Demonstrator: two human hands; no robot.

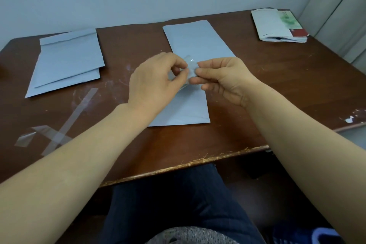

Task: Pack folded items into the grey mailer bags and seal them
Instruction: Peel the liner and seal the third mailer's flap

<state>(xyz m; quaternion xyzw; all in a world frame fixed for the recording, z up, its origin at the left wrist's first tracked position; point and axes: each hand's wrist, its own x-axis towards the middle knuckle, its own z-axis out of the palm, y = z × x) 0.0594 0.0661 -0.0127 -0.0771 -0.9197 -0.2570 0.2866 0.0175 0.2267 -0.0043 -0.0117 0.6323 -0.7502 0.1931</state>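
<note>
A grey mailer bag (pixel 195 42) lies lengthwise in the middle of the brown table (pixel 257 77). Above its middle, my left hand (pixel 156 83) and my right hand (pixel 225 79) meet and both pinch a small clear plastic strip (pixel 191 67) between fingertips and thumbs. The strip is crumpled and partly hidden by my fingers. Two more grey mailer bags (pixel 67 61) lie stacked at the left of the table, the upper one with its flap folded over.
Clear peeled strips (pixel 59 130) lie crossed on the table at the front left. A stack of folded papers and items (pixel 277 25) sits at the back right corner. The table's front edge is chipped. A wall stands behind.
</note>
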